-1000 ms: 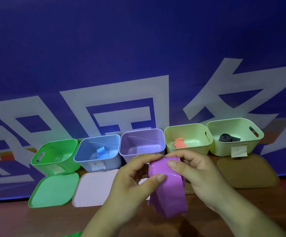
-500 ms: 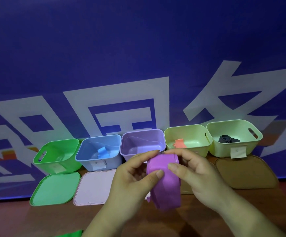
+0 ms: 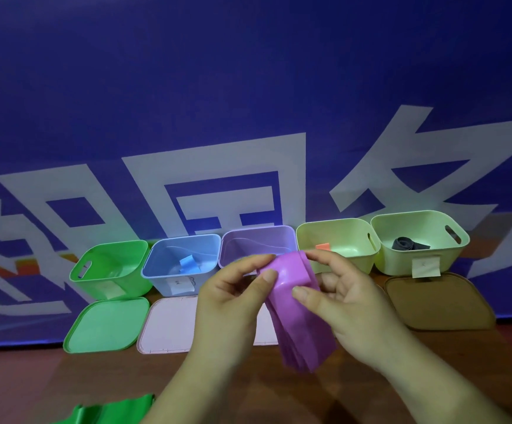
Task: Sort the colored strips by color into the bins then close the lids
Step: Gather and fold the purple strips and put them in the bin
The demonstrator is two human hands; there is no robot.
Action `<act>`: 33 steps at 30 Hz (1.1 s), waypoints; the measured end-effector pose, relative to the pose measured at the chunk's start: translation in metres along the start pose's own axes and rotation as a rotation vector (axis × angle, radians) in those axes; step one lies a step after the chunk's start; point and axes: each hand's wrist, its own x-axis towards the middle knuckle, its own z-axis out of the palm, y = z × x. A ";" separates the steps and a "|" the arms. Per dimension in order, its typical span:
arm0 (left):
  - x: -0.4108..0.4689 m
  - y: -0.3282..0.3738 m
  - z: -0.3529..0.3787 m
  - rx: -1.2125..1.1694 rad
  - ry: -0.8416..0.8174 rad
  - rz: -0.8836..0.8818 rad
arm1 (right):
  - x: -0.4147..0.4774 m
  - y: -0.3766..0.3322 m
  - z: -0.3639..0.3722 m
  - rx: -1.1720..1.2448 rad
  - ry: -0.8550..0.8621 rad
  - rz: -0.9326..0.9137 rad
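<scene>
Both hands hold a folded purple strip [image 3: 300, 313] just in front of the purple bin [image 3: 257, 243]. My left hand [image 3: 233, 301] pinches its upper left edge. My right hand [image 3: 346, 301] pinches its upper right part, thumb on the front. Five open bins stand in a row: green bin [image 3: 108, 270], blue bin [image 3: 181, 264] with a blue strip [image 3: 189, 263], the purple bin, a pale green bin [image 3: 337, 246] with an orange strip [image 3: 323, 246], and another pale green bin [image 3: 420, 240] with a dark strip [image 3: 407, 243]. A green strip [image 3: 111, 410] lies at the bottom left.
Lids lie flat in front of the bins: a green lid [image 3: 105, 325], a pale pink lid [image 3: 172, 325] and a brown lid [image 3: 438, 301]. A blue banner with white characters stands right behind the bins. The brown table [image 3: 34, 387] stretches toward me.
The folded purple strip has been gathered shorter and lifted slightly toward the purple bin, with both hands still gripping it.
</scene>
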 end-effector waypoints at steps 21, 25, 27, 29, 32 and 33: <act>-0.008 0.006 -0.060 -0.139 -0.179 -0.125 | 0.008 0.003 0.050 -0.128 -0.048 -0.171; 0.000 0.007 -0.081 -0.097 -0.243 -0.088 | 0.014 0.004 0.069 -0.105 -0.007 -0.175; 0.005 0.006 -0.092 -0.075 -0.287 -0.066 | 0.017 0.004 0.080 -0.102 0.017 -0.169; 0.011 0.005 -0.102 -0.065 -0.335 -0.049 | 0.019 0.001 0.088 -0.083 0.045 -0.163; 0.021 -0.001 -0.113 -0.012 -0.394 -0.021 | 0.025 0.000 0.097 -0.107 0.083 -0.167; 0.024 -0.005 -0.116 0.008 -0.417 -0.009 | 0.027 0.003 0.099 -0.125 0.095 -0.168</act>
